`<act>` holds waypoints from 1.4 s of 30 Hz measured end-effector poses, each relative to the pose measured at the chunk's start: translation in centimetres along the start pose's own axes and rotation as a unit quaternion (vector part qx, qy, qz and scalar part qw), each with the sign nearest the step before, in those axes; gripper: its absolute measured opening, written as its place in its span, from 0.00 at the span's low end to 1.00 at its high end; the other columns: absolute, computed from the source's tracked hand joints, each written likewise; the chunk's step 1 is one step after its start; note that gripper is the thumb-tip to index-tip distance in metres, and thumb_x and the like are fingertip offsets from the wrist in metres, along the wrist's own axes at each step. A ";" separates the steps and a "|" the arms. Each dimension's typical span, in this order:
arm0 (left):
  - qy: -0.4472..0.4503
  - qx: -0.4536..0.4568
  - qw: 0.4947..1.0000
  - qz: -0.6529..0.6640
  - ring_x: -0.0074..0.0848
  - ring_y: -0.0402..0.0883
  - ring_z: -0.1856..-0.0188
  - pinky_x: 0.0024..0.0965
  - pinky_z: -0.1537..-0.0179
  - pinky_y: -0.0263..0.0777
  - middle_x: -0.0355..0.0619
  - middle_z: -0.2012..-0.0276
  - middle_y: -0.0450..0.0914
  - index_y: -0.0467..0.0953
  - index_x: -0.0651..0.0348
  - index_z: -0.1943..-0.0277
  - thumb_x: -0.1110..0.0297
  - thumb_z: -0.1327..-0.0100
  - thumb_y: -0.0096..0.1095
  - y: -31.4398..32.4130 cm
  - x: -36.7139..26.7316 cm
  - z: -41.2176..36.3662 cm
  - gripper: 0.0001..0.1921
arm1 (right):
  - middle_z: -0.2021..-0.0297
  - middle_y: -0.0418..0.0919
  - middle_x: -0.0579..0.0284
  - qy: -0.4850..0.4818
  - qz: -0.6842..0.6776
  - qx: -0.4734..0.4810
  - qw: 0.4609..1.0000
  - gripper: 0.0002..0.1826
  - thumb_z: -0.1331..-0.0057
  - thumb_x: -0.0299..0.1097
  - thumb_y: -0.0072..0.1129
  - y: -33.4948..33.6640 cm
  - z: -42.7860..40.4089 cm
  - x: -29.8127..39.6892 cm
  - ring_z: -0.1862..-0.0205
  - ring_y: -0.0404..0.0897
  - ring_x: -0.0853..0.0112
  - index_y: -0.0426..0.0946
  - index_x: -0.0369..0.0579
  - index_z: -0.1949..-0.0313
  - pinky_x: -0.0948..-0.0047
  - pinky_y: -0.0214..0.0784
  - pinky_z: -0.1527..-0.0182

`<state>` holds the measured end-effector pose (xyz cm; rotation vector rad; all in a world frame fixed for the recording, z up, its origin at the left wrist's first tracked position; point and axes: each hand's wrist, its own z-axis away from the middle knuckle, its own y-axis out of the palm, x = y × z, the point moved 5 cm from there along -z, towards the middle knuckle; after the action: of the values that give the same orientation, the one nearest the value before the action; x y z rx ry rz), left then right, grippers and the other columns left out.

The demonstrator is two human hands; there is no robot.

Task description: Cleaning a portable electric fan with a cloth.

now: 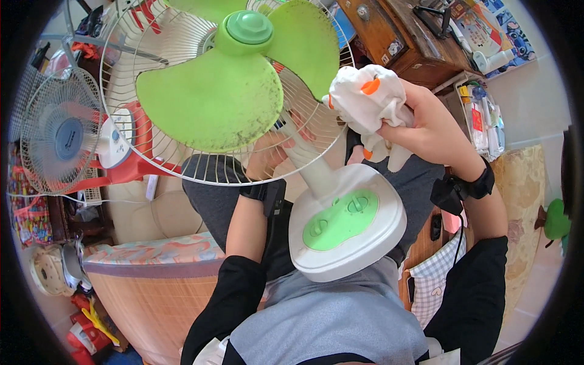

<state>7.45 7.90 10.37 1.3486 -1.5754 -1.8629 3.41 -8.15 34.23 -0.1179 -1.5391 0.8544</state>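
A fan with green blades (pixel 214 100) and a white wire rear guard (pixel 219 180) lies tilted before me, its front uncovered. Dark grime speckles the blade edges. Its white base (pixel 346 255), with a green panel and two knobs, rests against my lap. My left hand (pixel 273 146) is behind the guard with its fingers around the fan's white neck (pixel 310 164), partly hidden by the wires and a blade. In my right hand (pixel 419 123) is a bunched white cloth with orange patches (pixel 365 96), held close beside the right blade.
A second fan (pixel 68 137) stands at the left by a red plastic stool (pixel 141 169). A wooden cabinet (pixel 401 41) with small items on top is at the upper right, beside a white organizer (pixel 479 118). The bed edge with a mat (pixel 159 283) lies at lower left.
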 end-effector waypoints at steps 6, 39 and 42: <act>0.023 0.055 0.998 0.038 0.43 0.80 0.58 0.47 0.52 0.74 0.52 0.65 0.78 0.72 0.67 0.54 0.82 0.63 0.68 -0.2 0.4 -0.2 0.26 | 0.55 0.74 0.62 -0.017 -0.029 0.045 0.998 0.26 0.42 0.25 0.61 1.3 -0.7 1.4 0.53 0.72 0.79 0.65 0.40 0.44 0.76 0.67 0.51; 0.008 -0.006 1.000 -0.026 0.42 0.79 0.58 0.45 0.53 0.75 0.52 0.64 0.78 0.71 0.66 0.53 0.79 0.58 0.65 -0.4 0.1 0.4 0.24 | 0.56 0.79 0.57 0.126 -0.410 -0.014 0.903 0.17 0.32 0.34 0.52 0.8 -3.1 -0.9 0.57 0.80 0.75 0.69 0.37 0.48 0.75 0.74 0.54; 0.009 -0.014 0.999 -0.030 0.42 0.79 0.58 0.45 0.53 0.75 0.52 0.63 0.78 0.71 0.66 0.53 0.79 0.57 0.65 -0.3 0.2 0.4 0.24 | 0.57 0.79 0.56 0.161 -0.436 -0.039 0.885 0.16 0.32 0.34 0.51 0.8 -3.0 -1.8 0.58 0.81 0.73 0.70 0.36 0.50 0.74 0.75 0.55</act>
<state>7.13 8.10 9.97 1.4118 -1.5109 -1.8960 6.12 -7.22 32.03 0.3459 -1.1254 0.0421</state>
